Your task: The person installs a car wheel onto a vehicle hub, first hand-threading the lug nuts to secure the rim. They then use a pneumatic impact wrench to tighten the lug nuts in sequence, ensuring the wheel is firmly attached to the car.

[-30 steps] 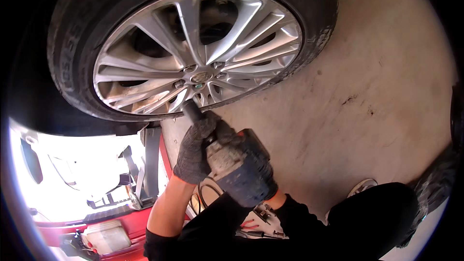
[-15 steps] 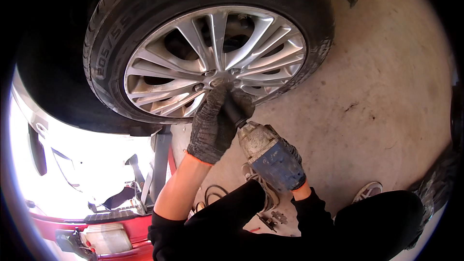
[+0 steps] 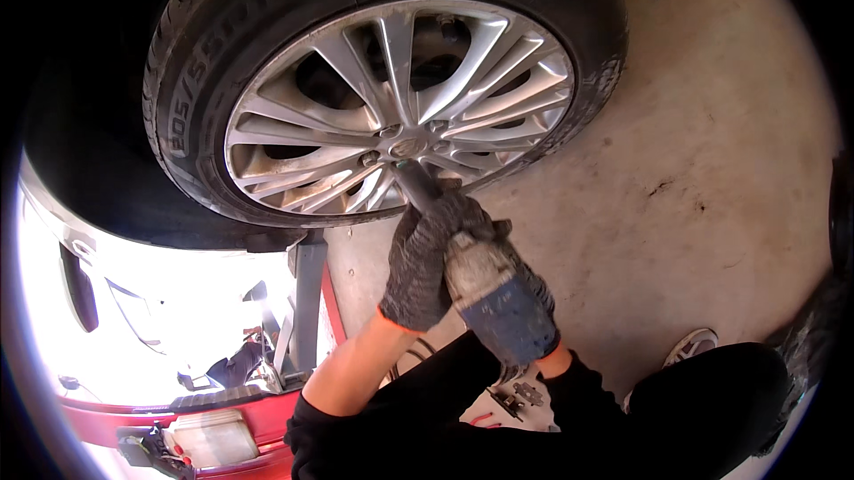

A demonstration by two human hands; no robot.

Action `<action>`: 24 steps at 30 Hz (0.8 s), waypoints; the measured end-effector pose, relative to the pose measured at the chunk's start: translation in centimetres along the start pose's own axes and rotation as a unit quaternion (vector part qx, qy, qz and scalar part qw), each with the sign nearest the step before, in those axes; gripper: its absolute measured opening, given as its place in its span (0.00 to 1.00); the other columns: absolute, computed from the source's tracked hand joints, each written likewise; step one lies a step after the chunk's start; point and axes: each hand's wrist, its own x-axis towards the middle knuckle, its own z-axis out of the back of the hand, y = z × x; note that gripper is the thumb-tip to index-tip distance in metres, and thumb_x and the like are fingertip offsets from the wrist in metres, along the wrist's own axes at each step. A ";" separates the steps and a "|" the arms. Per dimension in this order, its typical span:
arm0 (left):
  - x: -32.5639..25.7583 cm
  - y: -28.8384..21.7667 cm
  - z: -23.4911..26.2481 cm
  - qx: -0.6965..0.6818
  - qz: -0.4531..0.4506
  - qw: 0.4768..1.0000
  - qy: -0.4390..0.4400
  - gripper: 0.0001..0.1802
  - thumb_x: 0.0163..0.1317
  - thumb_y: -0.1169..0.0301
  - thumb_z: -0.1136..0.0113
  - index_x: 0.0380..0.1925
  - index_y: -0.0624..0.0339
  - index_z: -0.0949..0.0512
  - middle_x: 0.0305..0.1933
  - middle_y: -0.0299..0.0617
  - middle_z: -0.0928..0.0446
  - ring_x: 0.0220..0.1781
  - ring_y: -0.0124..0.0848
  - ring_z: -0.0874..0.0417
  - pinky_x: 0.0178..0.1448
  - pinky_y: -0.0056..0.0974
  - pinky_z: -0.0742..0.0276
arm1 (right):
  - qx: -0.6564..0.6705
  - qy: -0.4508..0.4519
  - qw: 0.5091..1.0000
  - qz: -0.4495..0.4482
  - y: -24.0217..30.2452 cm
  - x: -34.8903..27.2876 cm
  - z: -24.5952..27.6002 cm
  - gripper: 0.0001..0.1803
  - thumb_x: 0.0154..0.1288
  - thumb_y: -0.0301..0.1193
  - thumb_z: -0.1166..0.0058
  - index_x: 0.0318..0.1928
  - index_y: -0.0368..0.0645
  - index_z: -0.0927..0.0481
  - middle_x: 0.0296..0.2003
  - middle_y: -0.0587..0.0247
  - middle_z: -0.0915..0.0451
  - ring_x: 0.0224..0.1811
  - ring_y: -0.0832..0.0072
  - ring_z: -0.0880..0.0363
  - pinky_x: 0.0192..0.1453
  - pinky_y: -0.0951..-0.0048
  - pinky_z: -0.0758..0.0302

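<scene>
A car wheel with a silver multi-spoke alloy rim (image 3: pixel 391 115) and a black tyre (image 3: pixel 191 97) fills the upper part of the view. I hold a grey and blue impact wrench (image 3: pixel 494 298) with both gloved hands. Its dark socket (image 3: pixel 414 185) points up at the wheel hub, just below the centre cap, on or very near a lug nut. My left hand (image 3: pixel 422 266) wraps the front of the tool behind the socket. My right hand (image 3: pixel 538 320) grips the handle, mostly hidden behind the tool's body.
A bare concrete floor (image 3: pixel 703 169) lies to the right. A red lift arm (image 3: pixel 307 302) stands under the car at lower left. My shoe (image 3: pixel 694 345) and dark trouser leg are at lower right. Small metal parts (image 3: pixel 516 398) lie on the floor by my arm.
The wrench was raised from below the tyre to the hub, then shifted slightly; its socket now sits lower on the hub and my left hand has slid back along the tool.
</scene>
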 end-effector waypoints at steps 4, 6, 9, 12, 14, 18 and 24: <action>1.7 0.1 1.4 -0.042 0.054 0.997 -0.028 0.17 0.62 0.61 0.42 0.42 0.61 0.27 0.31 0.40 0.26 0.36 0.35 0.21 0.55 0.48 0.24 | -0.134 -0.056 0.989 0.003 -1.3 0.4 0.6 0.35 0.56 0.40 0.47 0.63 0.39 0.38 0.57 0.49 0.30 0.51 0.57 0.26 0.53 0.56 0.30; 2.8 0.4 1.8 -0.069 0.076 0.995 -0.010 0.19 0.62 0.59 0.42 0.44 0.62 0.29 0.33 0.42 0.25 0.36 0.37 0.20 0.51 0.48 0.21 | -0.175 -0.076 0.981 -0.033 -2.0 0.5 0.2 0.37 0.55 0.41 0.45 0.64 0.39 0.38 0.57 0.49 0.31 0.51 0.57 0.26 0.51 0.57 0.30; 4.1 0.8 2.1 -0.080 0.086 0.993 0.022 0.19 0.63 0.57 0.43 0.44 0.62 0.29 0.33 0.43 0.25 0.36 0.39 0.19 0.49 0.48 0.19 | -0.079 -0.135 0.983 -0.095 -3.1 0.5 -0.6 0.39 0.55 0.43 0.46 0.65 0.38 0.40 0.58 0.50 0.31 0.52 0.59 0.26 0.52 0.59 0.30; 4.9 0.9 2.1 -0.039 0.084 0.996 0.015 0.19 0.63 0.57 0.44 0.43 0.62 0.29 0.33 0.43 0.25 0.36 0.39 0.19 0.49 0.48 0.19 | -0.091 -0.153 0.983 -0.050 -3.9 0.8 -1.1 0.39 0.58 0.44 0.47 0.66 0.38 0.42 0.59 0.52 0.32 0.53 0.59 0.27 0.55 0.59 0.31; 5.3 0.9 2.2 -0.034 0.084 0.996 0.022 0.19 0.63 0.57 0.44 0.43 0.62 0.28 0.33 0.44 0.25 0.36 0.39 0.19 0.49 0.49 0.19 | -0.098 -0.152 0.983 -0.029 -4.1 1.5 -1.4 0.38 0.60 0.44 0.49 0.66 0.38 0.42 0.59 0.52 0.32 0.54 0.59 0.28 0.57 0.58 0.32; 5.9 0.5 2.6 -0.058 0.086 0.993 0.047 0.19 0.62 0.58 0.43 0.44 0.62 0.28 0.34 0.44 0.25 0.37 0.39 0.19 0.50 0.49 0.19 | -0.028 -0.140 0.989 -0.037 -3.6 3.1 -1.9 0.32 0.64 0.38 0.52 0.66 0.40 0.41 0.59 0.52 0.32 0.56 0.58 0.29 0.61 0.57 0.33; 6.3 0.3 2.6 -0.057 0.083 0.994 0.050 0.21 0.62 0.57 0.43 0.46 0.63 0.28 0.33 0.41 0.26 0.37 0.38 0.21 0.53 0.49 0.23 | -0.005 -0.163 0.983 -0.081 -3.0 3.8 -0.9 0.21 0.71 0.36 0.60 0.59 0.40 0.35 0.55 0.56 0.29 0.54 0.64 0.27 0.58 0.62 0.27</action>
